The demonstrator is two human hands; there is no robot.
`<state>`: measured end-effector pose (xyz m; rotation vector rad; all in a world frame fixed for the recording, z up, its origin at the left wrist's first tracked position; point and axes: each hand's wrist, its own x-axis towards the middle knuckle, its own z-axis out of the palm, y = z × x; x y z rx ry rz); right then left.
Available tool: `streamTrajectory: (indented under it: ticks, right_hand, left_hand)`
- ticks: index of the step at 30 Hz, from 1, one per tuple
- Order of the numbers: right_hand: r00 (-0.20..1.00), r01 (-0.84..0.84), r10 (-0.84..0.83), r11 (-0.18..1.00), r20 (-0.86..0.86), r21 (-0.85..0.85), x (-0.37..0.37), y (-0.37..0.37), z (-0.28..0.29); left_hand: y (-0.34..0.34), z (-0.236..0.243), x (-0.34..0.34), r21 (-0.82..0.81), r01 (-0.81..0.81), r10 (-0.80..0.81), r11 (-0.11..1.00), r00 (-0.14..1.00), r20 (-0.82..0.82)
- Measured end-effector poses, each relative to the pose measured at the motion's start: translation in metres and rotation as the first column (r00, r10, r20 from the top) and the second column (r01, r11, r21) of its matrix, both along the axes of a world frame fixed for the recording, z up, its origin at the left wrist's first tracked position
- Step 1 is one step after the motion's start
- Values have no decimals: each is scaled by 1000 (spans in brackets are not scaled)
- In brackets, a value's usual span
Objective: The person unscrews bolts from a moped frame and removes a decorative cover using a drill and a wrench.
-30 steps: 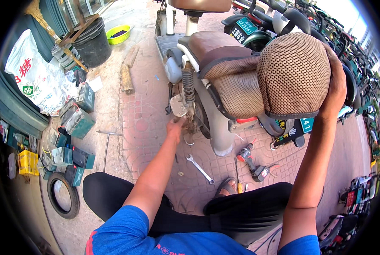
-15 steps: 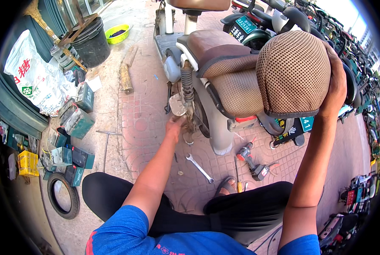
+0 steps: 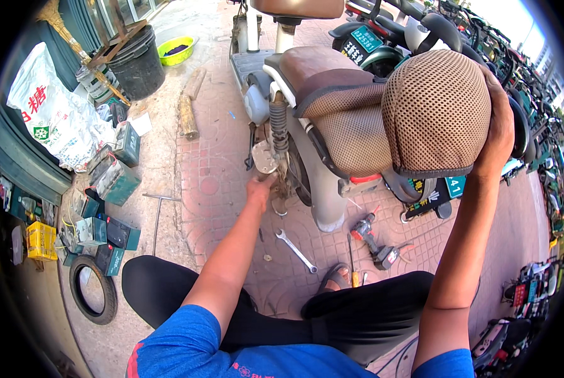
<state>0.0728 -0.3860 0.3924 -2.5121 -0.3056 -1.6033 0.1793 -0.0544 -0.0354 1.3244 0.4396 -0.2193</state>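
Observation:
In front of me an electric scooter (image 3: 320, 195) stands with its rear end towards me. My right hand (image 3: 500, 129) presses round the right side of its padded backrest (image 3: 436, 113), covered in brown mesh; some fingertips are hidden behind it. Low at the rear wheel, my left hand (image 3: 260, 188) is closed at the hub, just under a dirty round metal plate (image 3: 265, 159). What its fingers grip there is hidden. Above that plate rises a coil shock absorber (image 3: 278, 123). The brown seat (image 3: 318, 66) lies ahead of the backrest.
On the paving lie a combination wrench (image 3: 296, 251), a red and black cordless drill (image 3: 374, 241), a screwdriver (image 3: 355, 276) and a T-handle wrench (image 3: 159, 217). Batteries (image 3: 116, 181) and a small tyre (image 3: 93, 290) are at left. Parked scooters (image 3: 383, 44) line the right.
Both hands keep their places on the scooter. The whole view has shifted very slightly; nothing else has visibly moved.

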Motion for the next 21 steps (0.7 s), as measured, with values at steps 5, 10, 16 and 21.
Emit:
streamTrajectory:
  ticks: [5, 10, 16, 21]
  right_hand:
    - [1000, 1, -1, 1000, 10, -8, 1, 3, 0]
    - [998, -52, 53, 995, -16, 80, -1, -3, -3]
    - [999, -40, 40, 998, 5, 43, 3, 1, -1]
    - [999, -16, 18, 997, -26, 81, 0, 2, -3]
  left_hand:
    - [3, 0, 1, -6, -3, 4, 1000, 1000, 4]
    - [-9, 11, -6, -93, 11, -8, 996, 1000, 23]
    - [6, -2, 2, 30, 6, -8, 1000, 999, 51]
    - [-1, 3, -3, -105, -10, 14, 994, 999, 38]
